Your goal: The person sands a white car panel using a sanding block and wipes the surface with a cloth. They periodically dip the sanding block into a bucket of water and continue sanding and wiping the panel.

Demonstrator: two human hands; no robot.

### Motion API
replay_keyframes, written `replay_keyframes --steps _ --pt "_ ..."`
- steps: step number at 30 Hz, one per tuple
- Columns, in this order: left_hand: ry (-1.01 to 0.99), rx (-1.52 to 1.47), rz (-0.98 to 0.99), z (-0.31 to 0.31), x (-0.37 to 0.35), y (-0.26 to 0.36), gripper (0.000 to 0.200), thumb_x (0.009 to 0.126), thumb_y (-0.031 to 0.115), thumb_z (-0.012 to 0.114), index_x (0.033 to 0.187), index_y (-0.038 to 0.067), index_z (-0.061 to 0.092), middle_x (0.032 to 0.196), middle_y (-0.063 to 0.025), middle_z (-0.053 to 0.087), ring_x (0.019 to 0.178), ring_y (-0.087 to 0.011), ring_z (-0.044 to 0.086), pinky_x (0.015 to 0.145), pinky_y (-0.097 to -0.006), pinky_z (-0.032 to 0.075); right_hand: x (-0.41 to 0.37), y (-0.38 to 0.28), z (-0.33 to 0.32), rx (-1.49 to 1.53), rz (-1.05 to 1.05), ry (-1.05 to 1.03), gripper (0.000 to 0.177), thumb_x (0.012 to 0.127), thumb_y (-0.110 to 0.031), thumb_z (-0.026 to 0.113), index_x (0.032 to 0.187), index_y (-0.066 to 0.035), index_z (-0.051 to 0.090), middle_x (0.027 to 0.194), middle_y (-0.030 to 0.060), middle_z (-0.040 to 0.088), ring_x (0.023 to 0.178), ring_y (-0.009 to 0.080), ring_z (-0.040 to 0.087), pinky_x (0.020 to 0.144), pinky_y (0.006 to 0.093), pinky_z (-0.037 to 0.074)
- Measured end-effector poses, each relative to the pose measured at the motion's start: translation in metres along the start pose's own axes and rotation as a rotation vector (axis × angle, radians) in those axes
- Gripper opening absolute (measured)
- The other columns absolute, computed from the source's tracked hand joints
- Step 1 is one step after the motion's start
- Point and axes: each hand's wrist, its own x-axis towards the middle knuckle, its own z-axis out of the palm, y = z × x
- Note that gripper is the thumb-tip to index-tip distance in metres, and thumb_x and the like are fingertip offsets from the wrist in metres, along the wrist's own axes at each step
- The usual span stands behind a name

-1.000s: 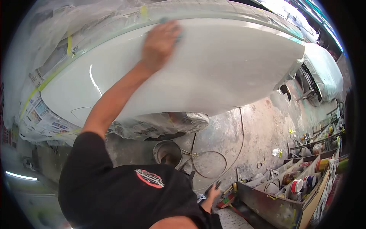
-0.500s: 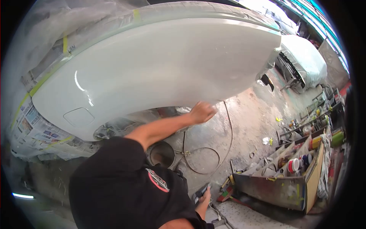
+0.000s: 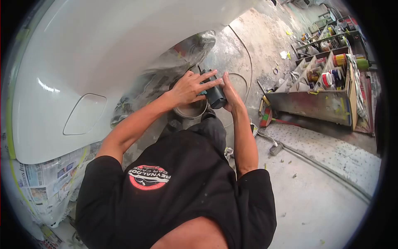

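Note:
A black block-like tool [image 3: 215, 94] with a flat end is held in front of my body; its exact kind does not show. My right hand [image 3: 232, 94] grips it from the right side, fingers pointing up along it. From the left, my left hand [image 3: 187, 88] reaches across it, two fingers stretched over its upper part and the others bent at its side. A small teal patch shows between the left fingers and the tool. A pale car body panel [image 3: 112, 45] with a fuel-flap outline stands on the left, apart from both hands.
Below the hands stands a bucket [image 3: 191, 111]. Newspaper masking [image 3: 54, 176] covers the lower car. A hose [image 3: 248, 54] and a cable [image 3: 323, 174] lie on the floor. At right is a divided wooden bin [image 3: 309, 103] of cans.
My left hand has come down from beside the panel's lower edge onto the black tool. My right hand has brought the tool up in front of me. The view has tilted down.

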Motion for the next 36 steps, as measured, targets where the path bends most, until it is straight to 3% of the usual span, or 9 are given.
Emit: replay_keyframes --steps 4,7,10,18,22,25,29,33,36 --pt "0.021 -0.322 -0.18 -0.004 -0.016 -0.012 0.067 0.085 0.035 0.081 0.144 0.014 0.057 0.139 -0.0104 0.066 0.123 -0.0274 0.065 0.099 -0.0402 0.046 -0.017 -0.002 -0.005 -0.018 0.002 -0.323 0.103 0.094 -0.087 0.032 0.135 0.004 0.058 0.106 0.0107 0.069 0.088 0.023 0.07 0.077 0.0414 0.061" --pt "0.04 -0.676 -0.548 0.012 -0.025 -0.024 0.057 0.094 0.037 0.074 0.138 0.004 0.061 0.127 -0.0176 0.07 0.119 -0.0305 0.066 0.102 -0.0402 0.047 -0.005 0.03 -0.001 -0.369 -0.36 0.078 0.088 0.102 -0.074 0.038 0.143 0.002 0.051 0.12 0.0134 0.063 0.099 0.0214 0.062 0.089 0.0407 0.055" --pt "-0.082 -1.004 -0.613 0.047 -0.027 -0.046 0.052 0.098 0.036 0.07 0.132 -0.002 0.064 0.125 -0.0174 0.071 0.117 -0.0251 0.066 0.104 -0.0383 0.047 -0.004 0.044 0.021 -0.28 -0.517 0.054 0.076 0.099 -0.048 0.067 0.153 -0.003 0.037 0.122 0.0161 0.058 0.107 0.0228 0.059 0.096 0.04 0.049" --pt "-0.414 -1.289 -1.068 0.203 -0.073 -0.063 0.078 0.103 0.044 0.063 0.162 0.004 0.031 0.139 -0.0188 0.066 0.134 -0.0246 0.058 0.112 -0.0381 0.043 0.073 0.183 0.0 -0.069 -0.18 0.152 0.084 0.09 -0.039 0.081 0.153 -0.006 0.037 0.123 0.0168 0.063 0.107 0.0203 0.064 0.089 0.0348 0.053" --pt "-0.443 -0.99 -1.161 0.3 -0.091 -0.086 0.077 0.101 0.053 0.062 0.156 0.003 0.042 0.147 -0.0216 0.058 0.138 -0.0285 0.054 0.113 -0.0395 0.042 0.146 0.289 -0.035 0.116 0.036 0.195 0.082 0.089 -0.031 0.08 0.155 -0.005 0.037 0.134 0.0229 0.06 0.116 0.0266 0.064 0.097 0.0385 0.052" --pt "-0.507 -0.891 -1.337 0.384 -0.111 -0.126 0.074 0.096 0.052 0.07 0.149 0.003 0.052 0.132 -0.0161 0.067 0.124 -0.0251 0.063 0.108 -0.0372 0.047 0.22 0.366 -0.052 -0.211 -0.059 0.508 0.084 0.089 -0.026 0.078 0.156 -0.002 0.033 0.142 0.0318 0.053 0.125 0.0376 0.059 0.105 0.0446 0.047" --pt "-0.558 -0.809 -1.513 0.484 -0.12 -0.194 0.064 0.086 0.03 0.081 0.14 0.003 0.058 0.105 -0.0065 0.071 0.098 -0.0152 0.068 0.089 -0.0326 0.055 0.318 0.406 -0.067 -0.333 0.11 0.498 0.09 0.091 -0.025 0.073 0.159 0.003 0.021 0.136 0.0367 0.05 0.125 0.0518 0.053 0.109 0.051 0.043" --pt "-0.347 -0.482 -1.14 0.581 -0.126 -0.247 0.066 0.084 0.026 0.074 0.141 -0.001 0.054 0.126 -0.0271 0.067 0.12 -0.0418 0.064 0.104 -0.0486 0.05 0.423 0.456 -0.073 -0.547 0.21 0.697 0.081 0.093 -0.032 0.073 0.152 0.003 0.031 0.13 0.0349 0.054 0.117 0.0512 0.057 0.101 0.0535 0.048" --pt "-0.414 -0.353 -1.005 0.649 -0.129 -0.272 0.068 0.087 0.032 0.072 0.144 0.001 0.053 0.134 -0.0281 0.063 0.128 -0.0444 0.058 0.112 -0.0507 0.045 0.48 0.488 -0.087 -0.545 0.225 0.694 0.062 0.092 -0.035 0.07 0.137 0.004 0.053 0.126 0.0339 0.06 0.125 0.0501 0.054 0.108 0.0587 0.041"
